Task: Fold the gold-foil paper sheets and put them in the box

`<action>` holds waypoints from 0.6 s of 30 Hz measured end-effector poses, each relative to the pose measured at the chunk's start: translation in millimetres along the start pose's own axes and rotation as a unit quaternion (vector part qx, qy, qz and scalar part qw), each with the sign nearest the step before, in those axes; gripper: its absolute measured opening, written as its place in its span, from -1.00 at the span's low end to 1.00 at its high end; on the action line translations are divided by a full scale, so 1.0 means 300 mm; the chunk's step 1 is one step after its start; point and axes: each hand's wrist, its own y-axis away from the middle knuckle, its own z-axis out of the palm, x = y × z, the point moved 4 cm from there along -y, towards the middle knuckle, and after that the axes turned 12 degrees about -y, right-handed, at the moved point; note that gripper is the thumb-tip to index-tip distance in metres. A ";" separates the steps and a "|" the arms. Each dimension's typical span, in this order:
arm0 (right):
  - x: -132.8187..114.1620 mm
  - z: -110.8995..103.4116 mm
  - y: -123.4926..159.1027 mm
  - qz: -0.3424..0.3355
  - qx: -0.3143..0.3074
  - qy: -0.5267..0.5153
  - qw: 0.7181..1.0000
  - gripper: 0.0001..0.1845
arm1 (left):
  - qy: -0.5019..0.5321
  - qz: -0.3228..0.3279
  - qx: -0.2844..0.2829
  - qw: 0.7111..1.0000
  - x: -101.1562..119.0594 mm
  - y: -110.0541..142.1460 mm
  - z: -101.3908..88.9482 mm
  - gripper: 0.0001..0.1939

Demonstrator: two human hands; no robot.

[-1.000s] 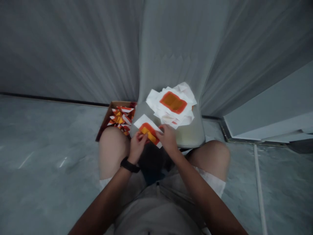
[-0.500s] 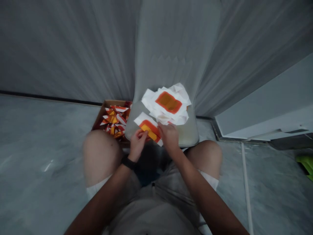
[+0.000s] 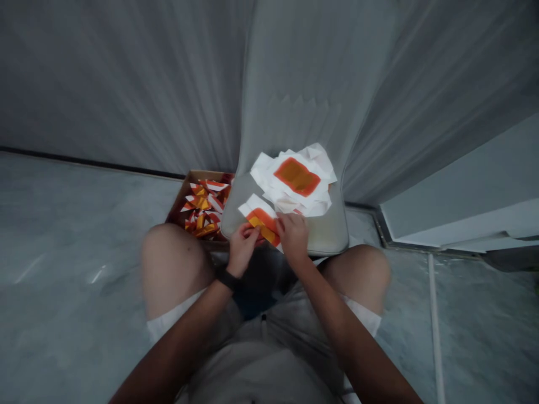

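Between both hands point(image 3: 268, 242) lies the wrapper point(image 3: 261, 221).

Papers point(image 3: 323, 197) lie on the chair point(image 3: 326, 238), with a filled box point(image 3: 179, 209) to its left.

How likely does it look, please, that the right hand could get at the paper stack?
Probably yes: the paper stack lies just beyond the right hand, nothing visibly between, though its grip is on the folded sheet.
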 end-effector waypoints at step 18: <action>-0.024 -0.117 0.012 0.049 -0.059 -0.259 0.963 -0.72 | -0.001 0.031 -0.038 0.999 0.005 -0.004 0.066 -0.49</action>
